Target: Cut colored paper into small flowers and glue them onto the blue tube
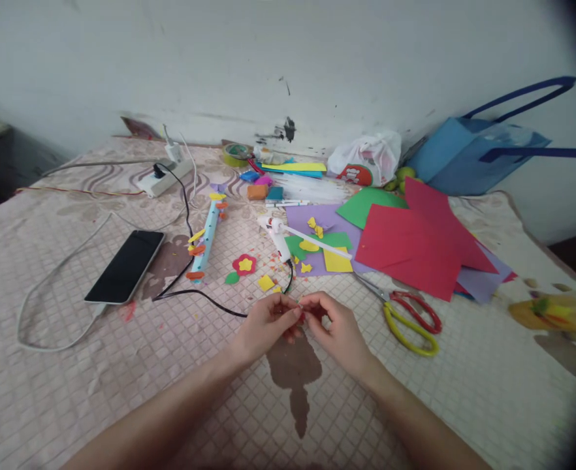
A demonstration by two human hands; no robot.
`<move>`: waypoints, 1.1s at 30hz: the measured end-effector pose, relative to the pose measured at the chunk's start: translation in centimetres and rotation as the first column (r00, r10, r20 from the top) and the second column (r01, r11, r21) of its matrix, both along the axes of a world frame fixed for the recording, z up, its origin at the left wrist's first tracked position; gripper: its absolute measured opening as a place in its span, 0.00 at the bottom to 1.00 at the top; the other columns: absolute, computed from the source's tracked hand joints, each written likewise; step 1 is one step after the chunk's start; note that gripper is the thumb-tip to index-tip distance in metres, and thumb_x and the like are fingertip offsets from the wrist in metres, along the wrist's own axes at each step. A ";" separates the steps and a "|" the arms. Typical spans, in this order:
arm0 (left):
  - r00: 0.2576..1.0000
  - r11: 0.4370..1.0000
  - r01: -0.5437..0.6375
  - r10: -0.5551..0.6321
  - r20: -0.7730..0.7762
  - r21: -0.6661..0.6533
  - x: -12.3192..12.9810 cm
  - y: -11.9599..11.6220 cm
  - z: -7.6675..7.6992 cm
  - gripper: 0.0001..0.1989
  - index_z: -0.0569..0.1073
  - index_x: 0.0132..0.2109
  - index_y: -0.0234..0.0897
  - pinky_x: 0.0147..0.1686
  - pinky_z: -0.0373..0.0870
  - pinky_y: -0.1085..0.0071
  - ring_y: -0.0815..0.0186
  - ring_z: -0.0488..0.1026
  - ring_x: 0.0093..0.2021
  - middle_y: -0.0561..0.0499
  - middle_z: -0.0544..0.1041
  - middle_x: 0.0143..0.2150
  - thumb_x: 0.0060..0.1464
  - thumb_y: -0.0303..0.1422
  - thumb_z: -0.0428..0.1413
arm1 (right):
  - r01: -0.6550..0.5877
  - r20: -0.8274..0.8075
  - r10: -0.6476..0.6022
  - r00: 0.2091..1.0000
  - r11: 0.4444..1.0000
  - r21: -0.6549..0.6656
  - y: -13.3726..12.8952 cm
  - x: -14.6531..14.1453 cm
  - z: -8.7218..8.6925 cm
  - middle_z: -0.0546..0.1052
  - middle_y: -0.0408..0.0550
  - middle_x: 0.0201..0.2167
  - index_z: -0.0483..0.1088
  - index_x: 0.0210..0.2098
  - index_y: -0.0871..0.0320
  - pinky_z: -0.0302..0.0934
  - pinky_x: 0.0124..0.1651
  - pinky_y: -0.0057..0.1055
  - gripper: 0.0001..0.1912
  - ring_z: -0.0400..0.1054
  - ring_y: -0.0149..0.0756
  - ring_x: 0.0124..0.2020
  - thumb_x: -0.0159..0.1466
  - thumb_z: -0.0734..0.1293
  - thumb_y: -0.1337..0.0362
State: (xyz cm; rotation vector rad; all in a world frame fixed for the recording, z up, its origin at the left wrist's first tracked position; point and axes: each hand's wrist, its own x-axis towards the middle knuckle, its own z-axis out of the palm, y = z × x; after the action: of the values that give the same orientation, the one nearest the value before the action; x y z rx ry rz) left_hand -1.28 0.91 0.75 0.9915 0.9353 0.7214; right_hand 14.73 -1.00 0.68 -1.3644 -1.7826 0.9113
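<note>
My left hand (271,321) and my right hand (336,326) meet low over the table, fingertips pinched together around something tiny and reddish that they mostly cover. Just beyond them lie small yellow paper squares (266,282) and coloured scraps. A red flower with a yellow centre (245,264) and a green leaf (232,278) rest a little to the left. Farther off is a white glue gun (275,238) with a glue stick in its back and a black cord. Scissors (410,320) with red and yellow handles lie open to the right of my right hand.
Red sheets (410,248) and a purple sheet (298,215) spread at the right. A phone (126,267) on a white cable, a decorated light-blue strip (207,238) and a power strip (168,177) are at the left. A blue bag (464,156) and a plastic bag (366,160) stand near the wall.
</note>
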 end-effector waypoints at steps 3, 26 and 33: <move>0.999 0.999 -0.014 0.016 0.037 -0.049 0.0 0.1 -0.1 0.12 0.68 0.33 0.31 0.23 0.67 0.76 0.72 0.69 0.21 0.52 0.72 0.23 0.49 0.36 0.58 | 0.019 -0.111 -0.029 0.993 0.996 -0.084 0.1 0.1 -0.2 0.73 0.45 0.32 0.66 0.38 0.56 0.63 0.37 0.30 0.07 0.68 0.33 0.33 0.60 0.61 0.70; 0.994 0.988 -0.040 0.054 0.091 -0.146 -0.4 0.3 0.2 0.09 0.68 0.35 0.32 0.26 0.64 0.76 0.74 0.68 0.24 0.54 0.72 0.24 0.48 0.32 0.58 | -0.064 -0.577 -0.202 0.792 0.912 -0.406 0.7 0.8 -0.8 0.70 0.41 0.28 0.70 0.35 0.56 0.55 0.28 0.26 0.06 0.60 0.27 0.25 0.57 0.65 0.67; 0.972 0.955 -0.080 0.138 0.188 -0.284 -0.5 0.5 0.3 0.10 0.68 0.33 0.32 0.25 0.62 0.79 0.76 0.67 0.23 0.55 0.70 0.24 0.46 0.32 0.60 | -0.144 -0.634 -0.249 0.732 0.853 -0.502 0.7 1.0 -0.7 0.69 0.40 0.24 0.70 0.35 0.57 0.55 0.25 0.25 0.06 0.60 0.26 0.22 0.56 0.67 0.66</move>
State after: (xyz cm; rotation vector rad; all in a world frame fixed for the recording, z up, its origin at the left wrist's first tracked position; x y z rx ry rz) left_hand -1.78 1.45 1.00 0.6111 0.8849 0.7488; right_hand 15.69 -0.25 -0.05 -1.1364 -0.9332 1.6979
